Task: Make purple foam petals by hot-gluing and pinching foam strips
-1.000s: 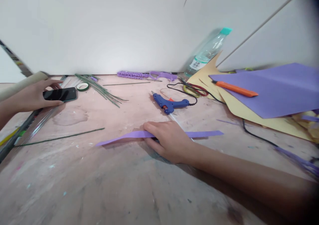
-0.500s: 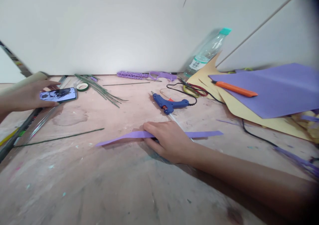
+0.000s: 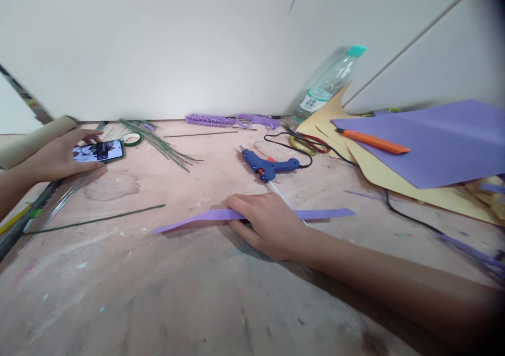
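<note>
At the far left my left hand (image 3: pixel 59 153) grips a phone (image 3: pixel 98 152) by its near end, thumb along the front edge. The lit screen faces up. My right hand (image 3: pixel 268 222) is closed around the middle of a long purple paper strip (image 3: pixel 197 217), whose ends stick out on both sides. A dark bit shows beneath those fingers, too covered to name. Just beyond that hand lies a blue hot glue gun (image 3: pixel 268 164) with a clear glue stick in it. A dark green wire (image 3: pixel 98 216) rests on the table between my hands.
Green wires (image 3: pixel 161 145) and a tape roll (image 3: pixel 132 139) lie beside the phone. A purple fluffy stem (image 3: pixel 209 120) rests along the wall. On the right are a leaning bottle (image 3: pixel 327 88), purple sheets (image 3: pixel 434 145), an orange cutter (image 3: pixel 374 141) and a black cord (image 3: pixel 410 215).
My left hand and the phone have shifted slightly to the right, and the picture on the screen is different. My right hand stays in place on the purple strip.
</note>
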`<control>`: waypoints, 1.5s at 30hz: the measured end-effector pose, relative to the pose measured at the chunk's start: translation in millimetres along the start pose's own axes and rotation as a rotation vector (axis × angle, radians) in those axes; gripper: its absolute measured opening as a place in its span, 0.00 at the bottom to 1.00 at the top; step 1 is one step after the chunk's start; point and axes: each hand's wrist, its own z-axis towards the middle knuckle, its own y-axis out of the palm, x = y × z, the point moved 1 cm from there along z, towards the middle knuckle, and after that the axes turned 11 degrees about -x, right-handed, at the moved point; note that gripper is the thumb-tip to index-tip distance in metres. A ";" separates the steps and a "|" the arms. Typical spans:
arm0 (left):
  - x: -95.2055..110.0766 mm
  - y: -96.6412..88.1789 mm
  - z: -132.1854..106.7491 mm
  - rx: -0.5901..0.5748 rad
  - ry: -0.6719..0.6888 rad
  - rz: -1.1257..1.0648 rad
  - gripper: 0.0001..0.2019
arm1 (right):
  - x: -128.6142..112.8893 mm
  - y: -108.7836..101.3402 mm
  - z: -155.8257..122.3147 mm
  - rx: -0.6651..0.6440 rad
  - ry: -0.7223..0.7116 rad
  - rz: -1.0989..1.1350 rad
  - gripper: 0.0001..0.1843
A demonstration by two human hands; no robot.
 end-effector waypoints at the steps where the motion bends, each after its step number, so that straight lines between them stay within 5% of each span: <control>1: -0.4 -0.4 0.2 -0.004 0.002 0.000 0.49 | 0.0 -0.1 0.0 0.000 -0.001 0.000 0.07; 35: -3.6 -2.0 1.7 -0.041 0.022 0.035 0.51 | -0.4 0.0 -0.6 0.024 -0.026 0.005 0.07; 45: -9.1 -28.1 -2.4 -0.086 0.093 0.039 0.64 | -0.5 0.2 -0.1 0.039 -0.034 0.001 0.07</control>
